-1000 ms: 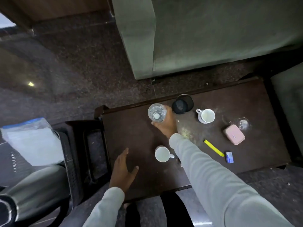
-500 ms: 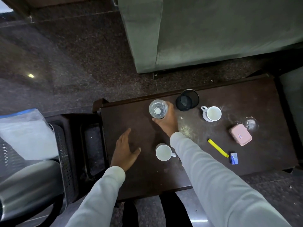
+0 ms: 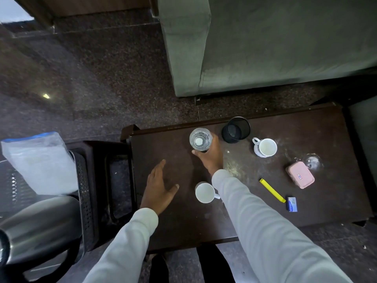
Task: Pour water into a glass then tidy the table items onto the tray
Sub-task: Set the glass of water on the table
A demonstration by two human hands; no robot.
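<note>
A clear water bottle [image 3: 200,138] stands near the far edge of the dark wooden table [image 3: 326,205], seen from above, and my right hand [image 3: 210,158] is wrapped around it. My left hand [image 3: 158,189] hovers flat and open over the table's left part, fingers apart, holding nothing. A clear glass [image 3: 312,161] stands at the right. One white cup [image 3: 205,193] sits between my arms, and a second white cup [image 3: 265,147] stands farther right. A dark tray [image 3: 120,180] lies on a black stand left of the table.
A black mesh cup [image 3: 236,130] stands beside the bottle. A pink case [image 3: 299,175], a yellow stick [image 3: 272,190] and a small blue box [image 3: 291,204] lie at the right. A green sofa [image 3: 265,48] is behind the table. A plastic bag [image 3: 38,160] and a steel kettle [image 3: 38,227] sit at left.
My left hand has drifted forward over the table. My right hand keeps hold of the bottle in the same spot. The view has shifted slightly.
</note>
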